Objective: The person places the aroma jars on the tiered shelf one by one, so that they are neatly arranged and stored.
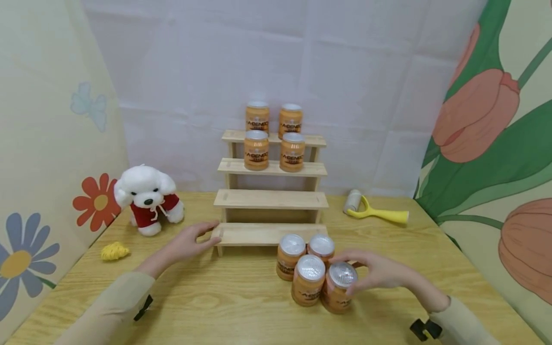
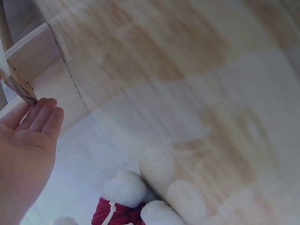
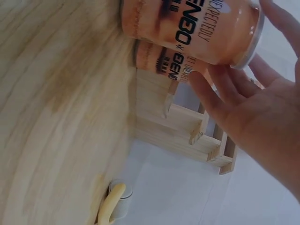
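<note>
My left hand (image 1: 191,242) holds the left end of the lowest step of a wooden tiered rack (image 1: 271,199), thumb and fingers at its edge. In the left wrist view, its fingertips (image 2: 47,103) meet the step's end. My right hand (image 1: 379,270) grips an orange can (image 1: 338,292) near its silver lid, the front right one of several grouped on the table. Beside it stand a front left can (image 1: 307,282) and two rear cans. Two orange cans stand on the rack's top step and two more, including one at left (image 1: 256,152), on the step below.
A white plush dog (image 1: 146,196) in a red top sits left of the rack, with a yellow bundle of yarn (image 1: 114,251) before it. To the right lies a yellow-handled roller (image 1: 379,214). White cloth hangs behind; printed panels flank the table (image 1: 207,306).
</note>
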`<state>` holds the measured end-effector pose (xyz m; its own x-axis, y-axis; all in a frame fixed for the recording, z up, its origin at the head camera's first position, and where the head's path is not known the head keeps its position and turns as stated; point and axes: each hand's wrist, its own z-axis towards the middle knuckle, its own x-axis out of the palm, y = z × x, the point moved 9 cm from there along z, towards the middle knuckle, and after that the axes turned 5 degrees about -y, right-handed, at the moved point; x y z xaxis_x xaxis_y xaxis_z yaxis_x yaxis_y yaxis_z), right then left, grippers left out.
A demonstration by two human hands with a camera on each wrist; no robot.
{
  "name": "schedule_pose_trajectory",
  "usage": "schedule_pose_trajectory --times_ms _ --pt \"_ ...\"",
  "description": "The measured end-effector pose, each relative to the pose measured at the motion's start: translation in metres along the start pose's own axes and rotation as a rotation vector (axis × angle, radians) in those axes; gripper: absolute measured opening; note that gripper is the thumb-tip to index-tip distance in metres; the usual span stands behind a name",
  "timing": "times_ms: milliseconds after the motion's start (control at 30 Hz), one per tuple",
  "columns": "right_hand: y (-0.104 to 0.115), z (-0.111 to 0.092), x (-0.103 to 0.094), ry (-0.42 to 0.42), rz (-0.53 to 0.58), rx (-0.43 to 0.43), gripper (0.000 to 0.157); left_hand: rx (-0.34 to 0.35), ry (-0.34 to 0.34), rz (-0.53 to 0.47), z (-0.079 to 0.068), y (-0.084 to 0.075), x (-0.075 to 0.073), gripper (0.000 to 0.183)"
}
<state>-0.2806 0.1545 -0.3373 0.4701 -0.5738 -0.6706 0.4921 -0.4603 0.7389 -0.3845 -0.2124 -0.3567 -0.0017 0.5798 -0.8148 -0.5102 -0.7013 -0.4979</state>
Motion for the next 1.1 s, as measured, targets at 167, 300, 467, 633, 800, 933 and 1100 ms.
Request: schedule_pose_trajectory --times_ms 167,300,467,633,800,933,1100 --pt "-0.001 -0.004 -0.001 0.038 -0.018 0.016 0.061 0.000 0.002 -0.001 0.000 -0.001 0.000 0.060" --pt "-0.002 -0.004 -0.004 0.035 -0.026 0.021 0.061 0.001 0.006 -0.010 0.000 -0.002 0.000 0.060" --pt "-0.009 -0.004 -0.010 0.000 -0.059 0.073 0.063 0.001 0.009 -0.009 0.000 -0.002 0.000 0.060" --pt "-0.015 -0.003 -0.014 -0.038 -0.101 0.111 0.061 0.001 0.012 -0.004 0.000 -0.002 0.000 0.059" --pt "-0.018 -0.002 -0.019 -0.075 -0.128 0.113 0.057 0.002 0.012 -0.003 0.000 -0.002 0.000 0.059" --pt "-0.019 0.000 -0.024 -0.116 -0.165 0.103 0.053 -0.004 0.012 0.001 -0.001 -0.002 -0.001 0.060" --pt "-0.022 0.000 -0.033 -0.181 -0.217 0.119 0.055 -0.004 0.015 0.005 -0.001 -0.002 -0.001 0.060"
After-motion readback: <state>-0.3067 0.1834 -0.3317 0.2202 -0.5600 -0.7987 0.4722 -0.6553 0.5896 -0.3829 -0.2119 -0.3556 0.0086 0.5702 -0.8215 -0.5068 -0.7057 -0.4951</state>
